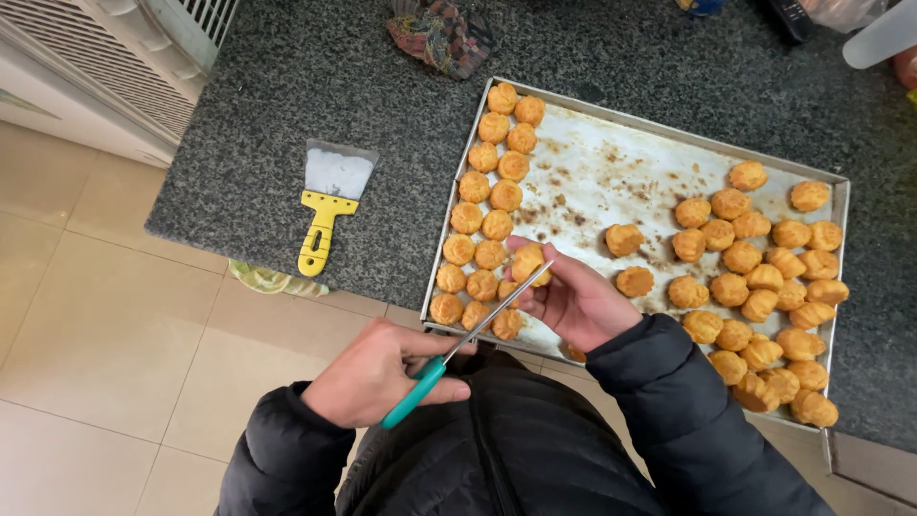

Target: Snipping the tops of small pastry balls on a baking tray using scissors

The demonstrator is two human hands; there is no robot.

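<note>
Speckled grey stone forms the counter [287, 105], with a baking tray [841, 205] near its front edge. A small golden pastry puff [528, 263] is pinched in the right hand [573, 301] over the tray's front left corner. Green-handled scissors [449, 358] are gripped by the left hand [377, 373], blades touching the puff. A yellow-handled scraper [328, 205] lies left of the tray.

The middle of the baking tray [621, 158] lies bare between a double column of puffs [487, 225] on its left and a packed cluster [764, 287] on its right; a few loose puffs [624, 239] dot that lane; left of the tray, open bench [258, 115] holds only a yellow-handled scraper [328, 205]; a crumpled cloth [441, 33] sits beyond the tray's far corner.
</note>
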